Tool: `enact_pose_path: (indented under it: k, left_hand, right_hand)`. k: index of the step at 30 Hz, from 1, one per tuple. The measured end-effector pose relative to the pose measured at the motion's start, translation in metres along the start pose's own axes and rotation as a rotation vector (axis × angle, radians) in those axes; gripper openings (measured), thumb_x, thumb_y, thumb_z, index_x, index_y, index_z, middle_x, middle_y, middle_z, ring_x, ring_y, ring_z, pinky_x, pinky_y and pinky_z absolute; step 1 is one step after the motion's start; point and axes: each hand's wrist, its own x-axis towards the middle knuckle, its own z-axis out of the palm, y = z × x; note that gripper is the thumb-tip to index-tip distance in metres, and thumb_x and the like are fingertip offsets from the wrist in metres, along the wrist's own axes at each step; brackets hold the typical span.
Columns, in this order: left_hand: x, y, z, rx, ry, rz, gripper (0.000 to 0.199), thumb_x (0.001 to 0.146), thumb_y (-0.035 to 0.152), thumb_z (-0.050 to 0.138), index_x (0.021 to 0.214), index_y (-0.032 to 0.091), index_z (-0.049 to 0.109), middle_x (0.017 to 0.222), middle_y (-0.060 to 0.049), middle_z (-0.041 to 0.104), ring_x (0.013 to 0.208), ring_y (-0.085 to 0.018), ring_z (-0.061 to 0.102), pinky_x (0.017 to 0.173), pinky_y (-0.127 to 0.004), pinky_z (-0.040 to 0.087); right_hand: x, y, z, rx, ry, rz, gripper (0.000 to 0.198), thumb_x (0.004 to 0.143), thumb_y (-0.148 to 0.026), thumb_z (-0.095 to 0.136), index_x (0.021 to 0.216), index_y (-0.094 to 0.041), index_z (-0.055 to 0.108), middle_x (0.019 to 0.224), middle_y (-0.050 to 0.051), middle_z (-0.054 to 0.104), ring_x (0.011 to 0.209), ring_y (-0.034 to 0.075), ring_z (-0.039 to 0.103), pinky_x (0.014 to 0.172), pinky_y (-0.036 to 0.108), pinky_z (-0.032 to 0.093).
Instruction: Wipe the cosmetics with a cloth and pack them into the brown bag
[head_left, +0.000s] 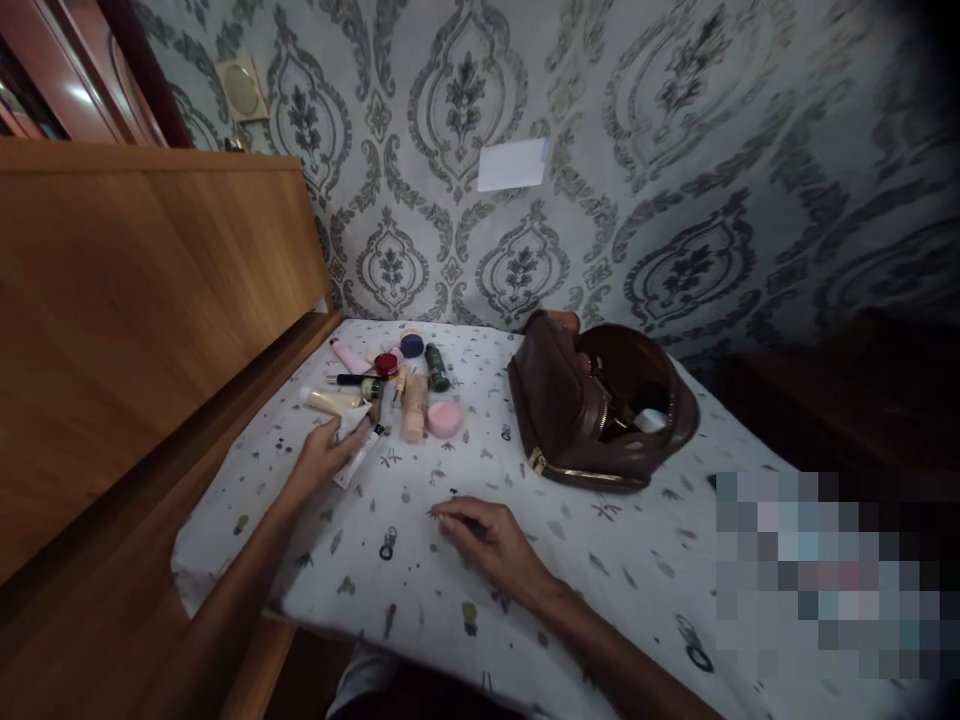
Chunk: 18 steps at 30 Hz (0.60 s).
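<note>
My left hand (321, 458) is closed on a white tube (352, 420) at the near edge of a cluster of cosmetics. Just beside its fingertips lies a slim white tube with a black cap (358, 458). A cream-coloured tube (330, 400) lies behind that hand. Loosely curled over the patterned cloth, my right hand (491, 545) holds nothing I can see, thumb and fingers slightly apart. Beyond it are a peach bottle (414, 408) and a round pink container (444, 419).
A dark green bottle (436, 367), a navy jar (412, 344), a red-lidded jar (386, 365) and a pink tube (350, 356) lie farther back. An open brown handbag (559, 410) stands right. A wooden cabinet (157, 270) borders the left. Part of the right side is pixelated.
</note>
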Motion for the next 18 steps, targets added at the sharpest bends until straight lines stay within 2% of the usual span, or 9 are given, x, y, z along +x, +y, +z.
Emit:
enact_pose_path:
  k: [4, 6, 7, 9, 11, 12, 18]
  left_hand:
    - [-0.019, 0.027, 0.034, -0.329, -0.136, 0.09, 0.036, 0.083, 0.048, 0.057, 0.097, 0.015, 0.058, 0.068, 0.003, 0.054, 0.059, -0.013, 0.05, 0.054, -0.023, 0.04]
    - [-0.029, 0.042, 0.056, -0.362, -0.225, 0.141, 0.032, 0.088, 0.044, 0.053, 0.1, 0.015, 0.059, 0.068, 0.003, 0.053, 0.059, -0.013, 0.05, 0.056, -0.024, 0.042]
    - [-0.032, 0.049, 0.066, -0.335, -0.244, 0.179, 0.03, 0.09, 0.041, 0.05, 0.103, 0.015, 0.059, 0.072, 0.002, 0.056, 0.062, -0.014, 0.053, 0.059, -0.025, 0.044]
    - [-0.036, 0.06, 0.083, -0.249, -0.228, 0.32, 0.027, 0.091, 0.034, 0.048, 0.109, 0.016, 0.059, 0.089, -0.004, 0.064, 0.082, -0.018, 0.061, 0.077, -0.03, 0.049]
    - [-0.035, 0.068, 0.094, -0.15, -0.177, 0.454, 0.025, 0.092, 0.029, 0.047, 0.112, 0.018, 0.057, 0.106, -0.008, 0.065, 0.103, -0.022, 0.06, 0.093, -0.036, 0.046]
    - [-0.034, 0.071, 0.098, -0.1, -0.152, 0.491, 0.023, 0.093, 0.029, 0.047, 0.111, 0.018, 0.056, 0.108, -0.009, 0.064, 0.106, -0.023, 0.059, 0.096, -0.038, 0.046]
    - [-0.021, 0.073, 0.111, 0.143, -0.063, 0.505, 0.024, 0.098, 0.037, 0.039, 0.103, 0.018, 0.053, 0.097, -0.009, 0.06, 0.093, -0.025, 0.06, 0.084, -0.041, 0.05]
  right_hand:
    - [0.001, 0.003, 0.005, 0.217, 0.015, 0.076, 0.039, 0.093, -0.047, 0.056, 0.12, -0.021, 0.066, 0.108, 0.011, 0.072, 0.093, 0.023, 0.07, 0.079, 0.037, 0.056]
    - [0.002, 0.005, 0.008, 0.356, 0.013, 0.072, 0.048, 0.092, -0.052, 0.056, 0.13, -0.022, 0.058, 0.118, 0.013, 0.067, 0.095, 0.023, 0.069, 0.076, 0.036, 0.058]
    - [0.002, 0.006, 0.009, 0.414, 0.014, 0.067, 0.052, 0.091, -0.054, 0.057, 0.133, -0.023, 0.055, 0.121, 0.013, 0.065, 0.095, 0.022, 0.069, 0.074, 0.035, 0.058]
    - [0.003, 0.007, 0.008, 0.503, 0.023, 0.068, 0.056, 0.089, -0.055, 0.06, 0.135, -0.024, 0.051, 0.123, 0.014, 0.063, 0.094, 0.022, 0.069, 0.072, 0.035, 0.058]
    - [0.005, 0.007, 0.006, 0.561, 0.043, 0.089, 0.058, 0.086, -0.055, 0.064, 0.133, -0.024, 0.049, 0.12, 0.013, 0.063, 0.091, 0.021, 0.068, 0.071, 0.034, 0.057]
    - [0.006, 0.006, 0.005, 0.578, 0.052, 0.101, 0.058, 0.085, -0.054, 0.066, 0.131, -0.024, 0.049, 0.116, 0.012, 0.064, 0.09, 0.021, 0.067, 0.071, 0.033, 0.057]
    - [0.011, 0.005, 0.005, 0.583, 0.105, 0.153, 0.055, 0.072, -0.056, 0.078, 0.11, -0.021, 0.056, 0.094, 0.005, 0.063, 0.078, 0.016, 0.061, 0.061, 0.025, 0.05]
